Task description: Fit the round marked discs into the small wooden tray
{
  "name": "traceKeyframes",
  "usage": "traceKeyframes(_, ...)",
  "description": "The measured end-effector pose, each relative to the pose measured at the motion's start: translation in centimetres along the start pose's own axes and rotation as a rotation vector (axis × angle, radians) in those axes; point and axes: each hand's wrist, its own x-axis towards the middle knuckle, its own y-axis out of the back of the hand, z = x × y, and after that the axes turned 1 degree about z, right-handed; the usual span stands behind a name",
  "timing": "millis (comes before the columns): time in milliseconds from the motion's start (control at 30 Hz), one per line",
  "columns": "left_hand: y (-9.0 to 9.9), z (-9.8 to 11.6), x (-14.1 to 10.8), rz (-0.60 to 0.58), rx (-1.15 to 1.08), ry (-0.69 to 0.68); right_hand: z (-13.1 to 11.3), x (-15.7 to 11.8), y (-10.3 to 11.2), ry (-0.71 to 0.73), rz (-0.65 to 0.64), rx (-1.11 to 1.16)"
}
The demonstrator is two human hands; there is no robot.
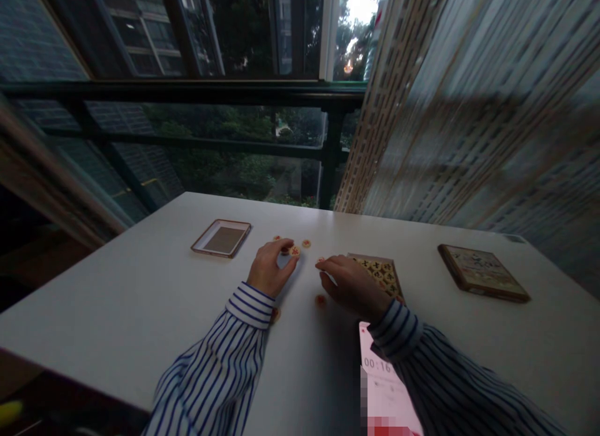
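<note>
My left hand (270, 268) is closed in a pinch on a round Chinese chess piece (294, 251) with a red character, raised a little over the white table. My right hand (351, 282) has its fingertips together on another red-marked piece (320, 260). Beyond the hands lies a loose piece (306, 243). One more piece (320, 301) rests below my right fingertips, and another (275, 315) is partly covered by my left cuff. Behind my right hand, a box (392, 262) holds rows of pieces with dark characters; the hand hides part of it.
A shallow framed lid or tray (239, 242) lies at the left on the white table (117, 298). A flat box with a pictured cover (485, 272) is at the right. Under my right forearm is a phone (387, 386) with a lit screen. Railing and windows stand behind.
</note>
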Motion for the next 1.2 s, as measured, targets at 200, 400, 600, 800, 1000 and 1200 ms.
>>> traceKeyframes(200,0.2,0.4,0.1,0.030,-0.004,-0.003,0.3,0.2,0.4,-0.010,0.045,0.024)
traceKeyframes(400,0.4,0.4,0.1,0.046,-0.007,-0.001,0.8,0.3,1.4,-0.021,0.117,0.119)
traceKeyframes(600,0.8,0.7,0.5,0.016,0.041,-0.040,1.7,-0.2,2.5,-0.030,0.173,0.190)
traceKeyframes(800,1.1,2.0,0.7,-0.032,0.075,-0.114,2.6,-1.4,4.4,-0.086,0.242,0.210)
traceKeyframes(1000,1.0,4.1,1.3,-0.047,0.026,-0.097,3.3,-2.7,5.7,-0.124,0.248,0.205)
traceKeyframes(1200,0.0,6.0,1.6,-0.074,-0.031,-0.085,3.7,-3.4,6.2,-0.114,0.278,0.199)
